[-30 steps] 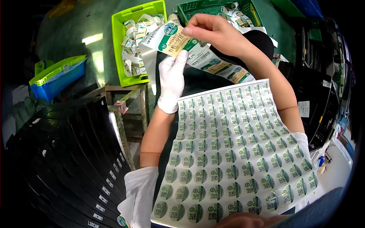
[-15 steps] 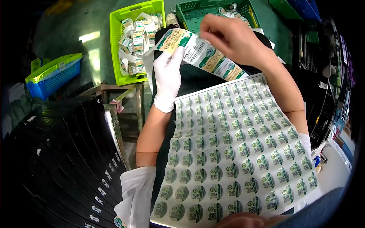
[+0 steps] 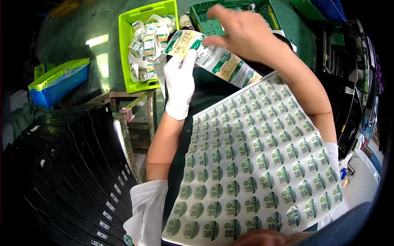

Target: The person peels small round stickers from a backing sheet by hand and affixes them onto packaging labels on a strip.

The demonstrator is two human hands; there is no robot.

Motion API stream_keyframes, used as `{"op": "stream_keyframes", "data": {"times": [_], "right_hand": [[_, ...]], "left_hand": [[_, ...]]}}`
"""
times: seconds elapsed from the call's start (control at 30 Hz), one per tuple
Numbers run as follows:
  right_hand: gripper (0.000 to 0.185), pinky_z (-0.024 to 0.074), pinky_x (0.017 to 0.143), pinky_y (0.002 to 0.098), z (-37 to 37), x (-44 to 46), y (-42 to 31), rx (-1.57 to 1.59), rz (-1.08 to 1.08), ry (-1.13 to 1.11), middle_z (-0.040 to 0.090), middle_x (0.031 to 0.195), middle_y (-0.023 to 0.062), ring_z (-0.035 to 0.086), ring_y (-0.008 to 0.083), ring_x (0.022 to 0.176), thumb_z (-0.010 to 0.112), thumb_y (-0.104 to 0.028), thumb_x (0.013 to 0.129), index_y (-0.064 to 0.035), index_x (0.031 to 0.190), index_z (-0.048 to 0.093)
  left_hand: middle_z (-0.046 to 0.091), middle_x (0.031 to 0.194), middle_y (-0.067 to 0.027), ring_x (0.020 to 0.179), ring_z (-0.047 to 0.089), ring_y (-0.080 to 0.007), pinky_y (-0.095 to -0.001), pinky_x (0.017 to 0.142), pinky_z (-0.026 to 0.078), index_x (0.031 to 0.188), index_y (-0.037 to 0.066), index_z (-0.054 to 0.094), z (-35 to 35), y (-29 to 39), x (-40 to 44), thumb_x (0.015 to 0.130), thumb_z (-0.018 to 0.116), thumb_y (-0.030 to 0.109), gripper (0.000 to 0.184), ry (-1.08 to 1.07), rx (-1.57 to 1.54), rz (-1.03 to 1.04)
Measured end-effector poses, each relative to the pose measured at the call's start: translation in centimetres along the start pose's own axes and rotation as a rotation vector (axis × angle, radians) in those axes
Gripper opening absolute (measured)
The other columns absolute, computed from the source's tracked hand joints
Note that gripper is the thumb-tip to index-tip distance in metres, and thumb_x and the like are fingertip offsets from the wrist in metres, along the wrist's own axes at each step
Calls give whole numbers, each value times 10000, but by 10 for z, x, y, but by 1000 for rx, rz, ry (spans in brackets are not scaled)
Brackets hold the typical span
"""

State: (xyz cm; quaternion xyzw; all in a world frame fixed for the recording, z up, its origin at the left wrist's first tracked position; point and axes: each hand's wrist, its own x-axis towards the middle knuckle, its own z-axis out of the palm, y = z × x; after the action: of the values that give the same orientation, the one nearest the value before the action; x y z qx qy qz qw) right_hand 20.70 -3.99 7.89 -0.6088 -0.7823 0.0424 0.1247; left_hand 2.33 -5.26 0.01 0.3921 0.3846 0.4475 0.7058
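Observation:
My left hand point(image 3: 179, 82), in a white glove, pinches a strip of printed packaging labels point(image 3: 225, 67) near its left end. The strip carries cream, green and white panels with a barcode, and slants down to the right over my dark-clothed lap. Above it, my bare right hand point(image 3: 246, 35) has thumb and index finger apart, the thumb at or just over the strip's upper edge. A large sheet of round green-and-white QR stickers point(image 3: 256, 167) lies on my lap below both hands, its top edge close to the strip.
A lime-green crate point(image 3: 124, 49) holding coiled label strips stands on the floor ahead. Beside it is a dark green crate point(image 3: 205, 22). Black folded crates point(image 3: 74, 164) are stacked at left, near a wooden stand point(image 3: 141, 123). Blue and green baskets point(image 3: 59, 82) sit farther left.
My right hand has lifted up and left, and its fingers have spread from a pinch. The strip's left end and my left hand have shifted slightly left. The sticker sheet's top edge has tilted.

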Motion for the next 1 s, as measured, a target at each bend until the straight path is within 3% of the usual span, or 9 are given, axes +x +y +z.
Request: {"op": "stream_keyframes", "data": {"times": [0.1, 0.2, 0.3, 0.33, 0.43, 0.5, 0.6, 0.7, 1.0], "right_hand": [[406, 397, 494, 349, -6, 5, 19, 215, 100, -144, 541, 560, 92, 545, 229, 510, 676, -439, 820, -45, 901, 620], [369, 303, 462, 328, -3, 5, 6, 459, -52, -317, 433, 517, 68, 379, 161, 466, 683, -293, 852, 5, 709, 521], [371, 287, 462, 317, 2, 15, -3, 585, -24, -205, 379, 501, 58, 329, 145, 476, 689, -210, 848, 18, 668, 458], [235, 299, 473, 305, 0, 19, -4, 587, -40, -255, 422, 562, 44, 354, 132, 494, 672, -127, 848, -2, 768, 490], [259, 418, 550, 352, -4, 20, -5, 654, 51, -88, 522, 595, 90, 520, 256, 539, 687, -159, 813, 6, 749, 497], [213, 429, 556, 291, -36, 21, 2, 672, 225, -206, 559, 696, 34, 559, 128, 666, 649, -162, 861, -17, 982, 551], [190, 454, 622, 278, -54, 9, 12, 658, 183, -286, 588, 745, 58, 556, 145, 666, 652, -142, 848, -20, 956, 555], [194, 433, 594, 356, -34, -7, 14, 554, -3, -243, 567, 700, 82, 553, 253, 635, 656, -85, 819, -19, 915, 500], [306, 434, 612, 410, -10, -11, 9, 343, -82, -350, 586, 790, 76, 593, 300, 695, 642, -7, 777, -72, 1006, 449]], "left_hand": [[650, 1066, -71, 910, 596, -97, -232, 809, 474, 1188, -49, 585, -5, 3, -1, 941, 555, 83, 281, -16, 40, -35], [630, 1110, -85, 972, 601, -131, -271, 854, 479, 1231, -47, 538, -4, 9, -2, 947, 553, 130, 335, -80, 135, -63], [583, 1186, -98, 1034, 589, -177, -338, 914, 469, 1286, -30, 472, 5, 12, -1, 954, 540, 200, 410, -172, -408, -53], [517, 1266, -99, 1122, 548, -215, -403, 967, 443, 1329, 16, 425, 1, -1, 2, 955, 528, 243, 450, -279, -491, -156], [481, 1292, -81, 1167, 488, -169, -332, 978, 420, 1348, 36, 432, 16, -22, -6, 942, 557, 174, 447, -330, -169, -241], [523, 1238, -95, 1118, 532, -173, -301, 935, 455, 1314, 1, 446, 21, -22, -5, 948, 538, 124, 397, -291, -194, -215], [590, 1130, -116, 1022, 621, -217, -342, 870, 530, 1192, -13, 504, 19, -7, 6, 958, 503, 103, 261, -149, -337, -268], [601, 1155, -130, 1030, 620, -220, -349, 860, 540, 1206, -19, 496, 8, -4, 15, 968, 485, 107, 269, -97, -283, -266], [578, 1163, -127, 1018, 627, -234, -414, 802, 573, 1256, 14, 453, 2, -1, 15, 981, 460, 175, 319, -91, -190, -330]]}}
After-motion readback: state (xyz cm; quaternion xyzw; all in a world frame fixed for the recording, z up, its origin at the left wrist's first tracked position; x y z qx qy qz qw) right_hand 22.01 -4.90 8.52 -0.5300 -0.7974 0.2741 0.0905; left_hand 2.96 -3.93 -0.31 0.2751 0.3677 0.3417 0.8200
